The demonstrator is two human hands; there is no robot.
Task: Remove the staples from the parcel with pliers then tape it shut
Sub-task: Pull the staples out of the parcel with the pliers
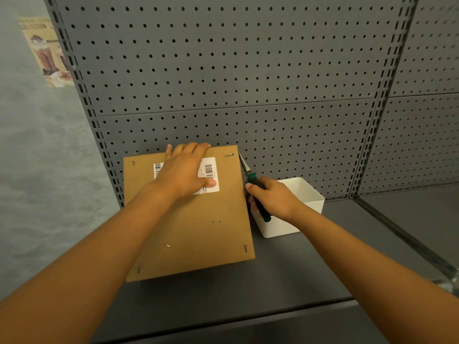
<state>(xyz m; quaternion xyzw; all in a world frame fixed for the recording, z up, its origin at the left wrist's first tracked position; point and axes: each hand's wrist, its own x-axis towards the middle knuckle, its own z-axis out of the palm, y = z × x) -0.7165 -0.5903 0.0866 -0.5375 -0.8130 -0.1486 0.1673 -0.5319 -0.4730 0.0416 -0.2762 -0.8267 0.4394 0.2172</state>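
My left hand (185, 173) lies flat and open on the parcel (188, 214), fingers over its far edge, pinning it to the shelf (310, 264). My right hand (273, 198) grips the green-handled pliers (253, 184) just right of the parcel, tips near the staple (229, 154) at its far right corner. Several staples are still in the cardboard, so I judge pulling has barely begun; taping remains, and I see no tape. A white bin (305, 207) sits right of the parcel.
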